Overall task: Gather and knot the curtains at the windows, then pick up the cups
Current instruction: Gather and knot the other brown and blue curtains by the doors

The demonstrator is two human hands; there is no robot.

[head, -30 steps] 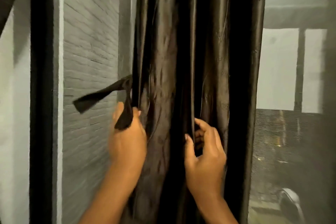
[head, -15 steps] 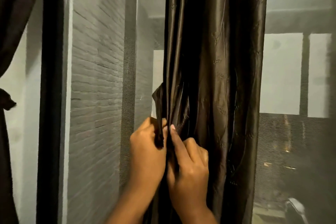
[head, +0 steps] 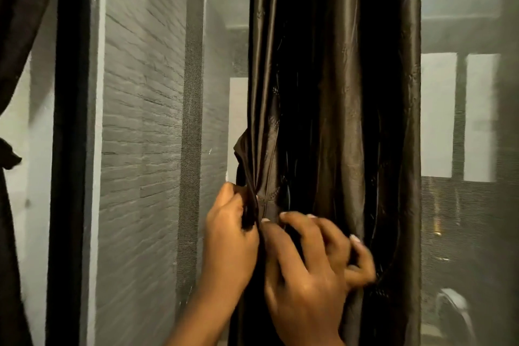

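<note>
A: Hands first, nearest the camera. What are they doing?

B: Both reach up from the bottom edge. The left hand (head: 229,236) has its grip clenched on the left edge of a dark, glossy curtain (head: 334,121), pinching a bunched fold between thumb and fingers. The right hand (head: 309,270) sits just beside it, touching it, fingers curled into the folds further right, grasping the cloth more loosely, with one fingertip raised clear.

A: Where does the curtain hang?

B: It drops from the top of the frame to the bottom, right of centre, gathered into deep vertical pleats. Its left edge bulges outward just above the left hand.

A: Is there room around it?

B: Left of the curtain is open window with a fine mesh screen (head: 193,121) and a grey upright bar; a brick wall (head: 140,121) shows beyond. Further left stands a black window frame (head: 70,149), then a second dark curtain (head: 11,36) at the far left edge. Right of the pleats is more screen, with pale panels outside.
</note>
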